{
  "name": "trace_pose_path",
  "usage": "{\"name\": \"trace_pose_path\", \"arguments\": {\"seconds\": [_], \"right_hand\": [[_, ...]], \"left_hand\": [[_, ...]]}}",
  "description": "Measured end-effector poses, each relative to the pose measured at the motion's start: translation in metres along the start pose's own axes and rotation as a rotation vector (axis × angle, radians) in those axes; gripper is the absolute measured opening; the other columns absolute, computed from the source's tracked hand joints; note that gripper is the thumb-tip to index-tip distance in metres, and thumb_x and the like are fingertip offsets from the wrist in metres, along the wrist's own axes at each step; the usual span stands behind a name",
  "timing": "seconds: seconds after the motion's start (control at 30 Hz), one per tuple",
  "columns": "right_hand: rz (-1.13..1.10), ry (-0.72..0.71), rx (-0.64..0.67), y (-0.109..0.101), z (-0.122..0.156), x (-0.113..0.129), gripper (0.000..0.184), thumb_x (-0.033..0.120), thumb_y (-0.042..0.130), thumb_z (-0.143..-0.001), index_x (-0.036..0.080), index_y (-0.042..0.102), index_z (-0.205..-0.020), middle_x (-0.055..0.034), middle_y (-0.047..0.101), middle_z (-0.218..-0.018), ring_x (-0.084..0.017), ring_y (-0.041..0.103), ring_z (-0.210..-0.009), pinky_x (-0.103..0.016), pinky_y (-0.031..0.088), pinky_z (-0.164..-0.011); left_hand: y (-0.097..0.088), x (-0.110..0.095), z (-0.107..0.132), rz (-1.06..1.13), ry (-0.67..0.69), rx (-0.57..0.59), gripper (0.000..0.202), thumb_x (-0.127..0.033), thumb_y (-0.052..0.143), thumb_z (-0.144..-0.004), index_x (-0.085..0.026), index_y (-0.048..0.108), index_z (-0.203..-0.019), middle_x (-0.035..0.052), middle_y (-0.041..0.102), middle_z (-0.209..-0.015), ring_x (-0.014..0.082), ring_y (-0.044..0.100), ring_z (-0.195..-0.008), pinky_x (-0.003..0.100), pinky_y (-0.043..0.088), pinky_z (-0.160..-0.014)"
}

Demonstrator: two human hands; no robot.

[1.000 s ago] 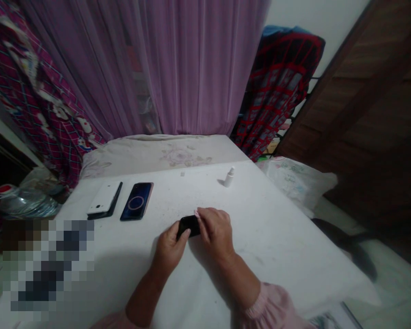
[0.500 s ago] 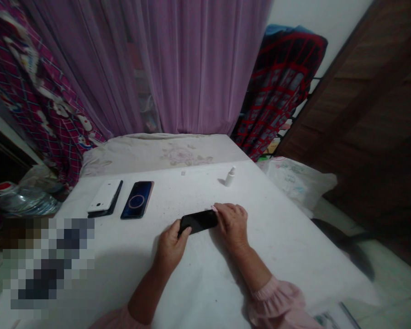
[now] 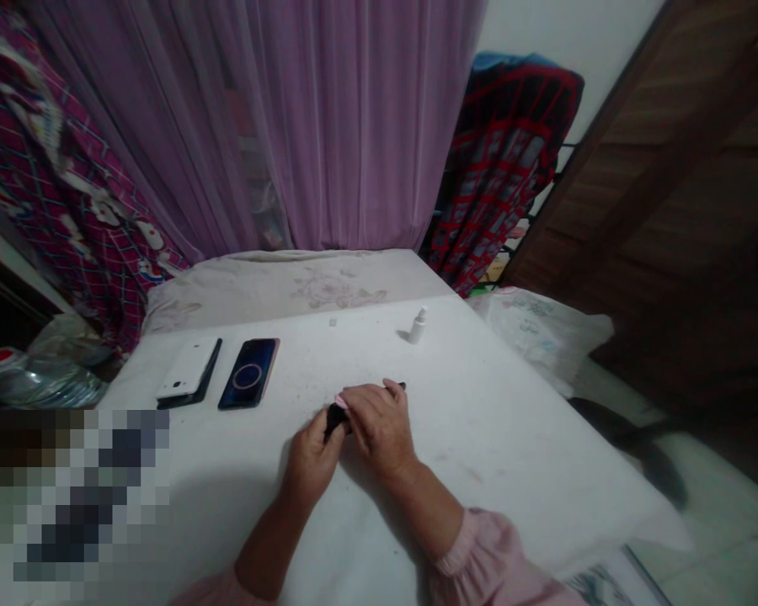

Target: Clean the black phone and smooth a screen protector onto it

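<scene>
On the white-sheeted surface (image 3: 511,446), the left hand (image 3: 312,463) is pinching one end of a black phone (image 3: 334,418) between thumb and fingers. The right hand (image 3: 379,427) is lying over the phone, hiding most of it, though whether it is closing on it cannot be told; a thin corner is poking out past its fingers. Beyond the phone, a small white spray bottle (image 3: 418,326) is standing, while a blue-screened smartphone (image 3: 248,374) and a white phone (image 3: 186,368) are lying to its far left.
</scene>
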State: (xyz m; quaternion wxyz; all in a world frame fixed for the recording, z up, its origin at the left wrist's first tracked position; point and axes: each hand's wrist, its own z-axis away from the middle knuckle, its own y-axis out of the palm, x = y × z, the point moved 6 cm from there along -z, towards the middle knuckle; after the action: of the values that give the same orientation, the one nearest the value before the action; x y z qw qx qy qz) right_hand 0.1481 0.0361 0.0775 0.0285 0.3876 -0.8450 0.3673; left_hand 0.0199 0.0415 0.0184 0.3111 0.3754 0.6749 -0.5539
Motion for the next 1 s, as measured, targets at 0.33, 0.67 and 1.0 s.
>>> {"name": "trace_pose_path", "arguments": {"seconds": [0.33,0.67,1.0], "right_hand": [[0.086,0.441,-0.007,-0.015,0.045,-0.111,0.037,0.037,0.040,-0.097,0.020,0.072,-0.103,-0.0090,0.077,-0.095,-0.021,0.069,-0.085,-0.038,0.045,-0.089],[-0.199,0.753,-0.008,-0.012,0.053,-0.112,0.045,0.053,0.046,-0.091,0.018,0.075,-0.097,-0.0082,0.076,-0.083,-0.022,0.070,-0.077,-0.030,0.052,-0.069],[-0.299,0.478,-0.202,-0.039,0.024,-0.062,0.027,0.036,0.051,-0.095,0.024,0.070,-0.110,-0.0084,0.075,-0.103,-0.021,0.070,-0.086,-0.036,0.058,-0.073]], "left_hand": [[-0.002,-0.003,0.000,-0.019,0.012,-0.026,0.026,-0.044,0.049,-0.085,-0.022,0.063,-0.080,-0.0032,0.063,-0.062,0.0153,0.062,-0.061,0.021,0.047,-0.059],[-0.044,0.003,-0.001,0.071,0.024,-0.445,0.031,-0.046,0.065,-0.078,-0.020,0.068,-0.094,0.0014,0.074,-0.077,0.0172,0.069,-0.068,0.025,0.056,-0.067],[-0.023,-0.034,-0.002,-0.038,0.195,-0.345,0.026,-0.043,0.060,-0.086,-0.022,0.073,-0.095,0.0020,0.077,-0.083,0.0177,0.072,-0.070,0.025,0.057,-0.070]]}}
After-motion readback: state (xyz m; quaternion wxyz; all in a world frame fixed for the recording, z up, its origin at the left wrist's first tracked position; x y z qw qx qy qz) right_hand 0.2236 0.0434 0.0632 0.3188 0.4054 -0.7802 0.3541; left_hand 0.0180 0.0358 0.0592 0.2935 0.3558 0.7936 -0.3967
